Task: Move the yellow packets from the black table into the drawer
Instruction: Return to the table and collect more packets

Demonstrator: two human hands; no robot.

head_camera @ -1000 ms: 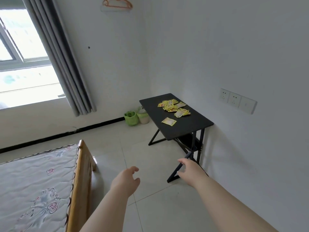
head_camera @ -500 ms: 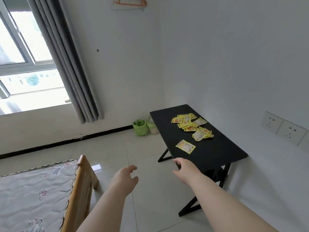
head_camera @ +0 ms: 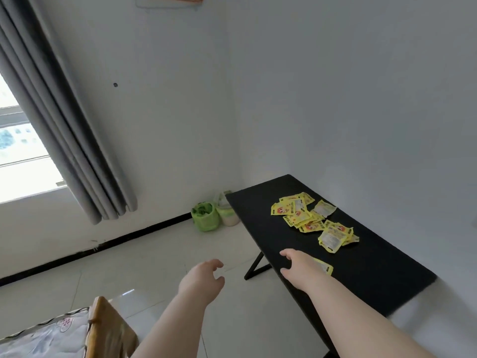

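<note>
The yellow packets (head_camera: 304,215) lie in a loose, overlapping heap toward the far half of the black surface (head_camera: 387,270), with a lone packet (head_camera: 324,268) apart from them, close to the near edge. The right hand (head_camera: 296,270) reaches over that edge, just beside the lone packet. Its grip is apart, fingers loosely spread and holding nothing. Whether a finger already touches the packet is hard to tell, since the hand covers part of it. The left hand (head_camera: 204,280) hangs over the floor short of the surface, its grip also apart and empty. No drawer is in view.

The risks from here seem to come from the packets themselves. They are thin, flat and likely slick, so a sideways swipe at the lone one could push it off the near edge onto the tiles rather than lift it. In the heap, a hasty grab may catch only the top layers and scatter the rest toward the wall side. Carrying a full handful to a drawer somewhere out of sight invites drops along the way.
</note>
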